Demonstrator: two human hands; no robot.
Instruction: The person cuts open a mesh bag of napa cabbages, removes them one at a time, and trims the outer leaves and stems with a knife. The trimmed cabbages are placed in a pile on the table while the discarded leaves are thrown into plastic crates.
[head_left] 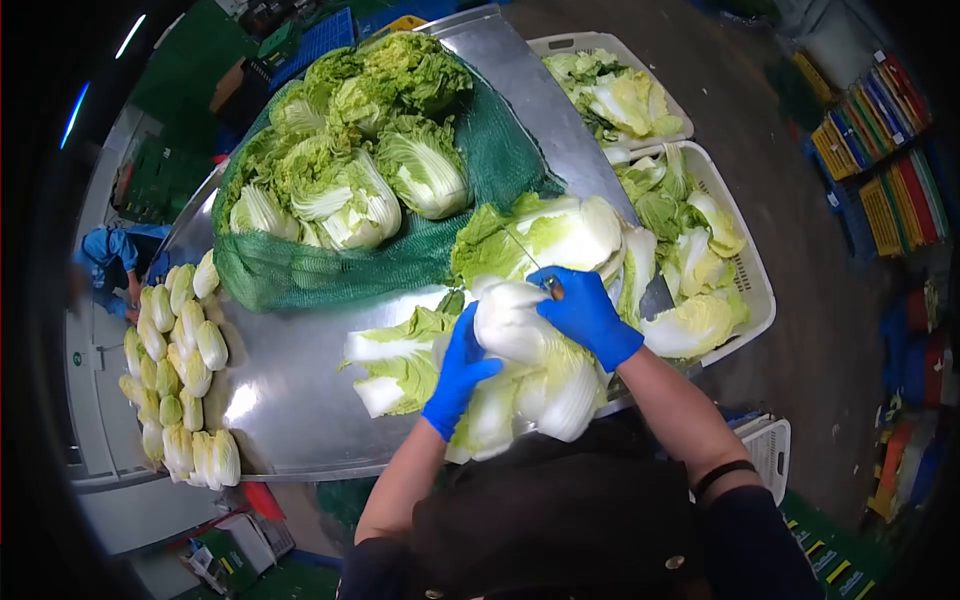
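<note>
My left hand [462, 372], in a blue glove, is wrapped round the lower left side of a white cabbage head [512, 322]. At the upper right of that head, my right hand [583, 308], also gloved in blue, has its fingers closed on a small knife [552, 286], whose thin blade points up and left. Loose cabbage leaves [400, 358] lie to the left of the held head and below it. Just above my hands rests a large leafy piece [560, 235] with a thick white base.
Untrimmed cabbages [345, 190] sit in a green mesh sack [500, 140] on the metal table [310, 400]. Trimmed cabbages [185, 350] line its left end. White crates [755, 275] of leaves stand at the right. Another person [105, 255] is at the far left.
</note>
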